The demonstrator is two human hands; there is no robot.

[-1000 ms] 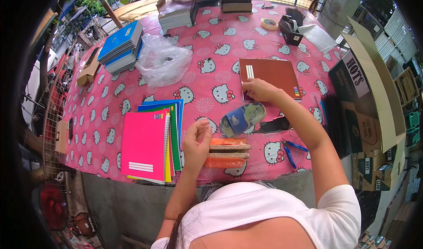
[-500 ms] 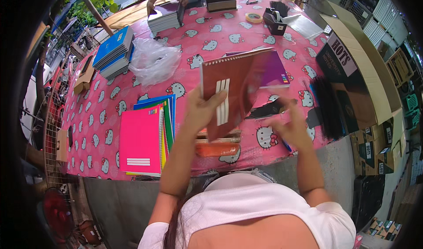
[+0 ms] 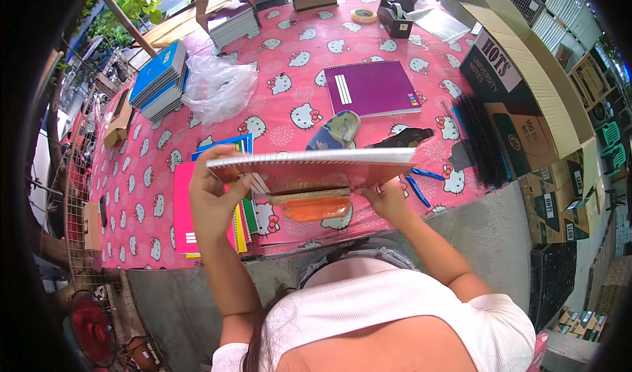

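A maroon spiral notebook (image 3: 329, 169) is held up on edge over the table, lying crosswise in front of me. My left hand (image 3: 216, 191) grips its left end, thumb on the cover and fingers behind. At its lower right edge, my right hand (image 3: 387, 201) pinches it between thumb and fingers. Just below the notebook sits a wooden block with an orange wrapped part (image 3: 316, 207). A bunched blue cloth (image 3: 337, 128) shows behind it. Close to my right hand lie blue pens (image 3: 417, 191). Fanned notebooks with a pink one (image 3: 185, 207) on top lie beside my left hand.
Beyond lies a purple notebook (image 3: 378, 89). Far left are a blue notebook stack (image 3: 160, 76), a clear plastic bag (image 3: 220, 89) and a co-worker's hands at another stack (image 3: 234, 26). Black spiral coils (image 3: 480, 142) and an open carton (image 3: 513, 69) stand right; a tape dispenser (image 3: 395, 22) sits behind.
The maroon notebook has swung from steeply tilted to level on its edge and come lower. My right hand, free before, has taken hold of it. My left hand has shifted left.
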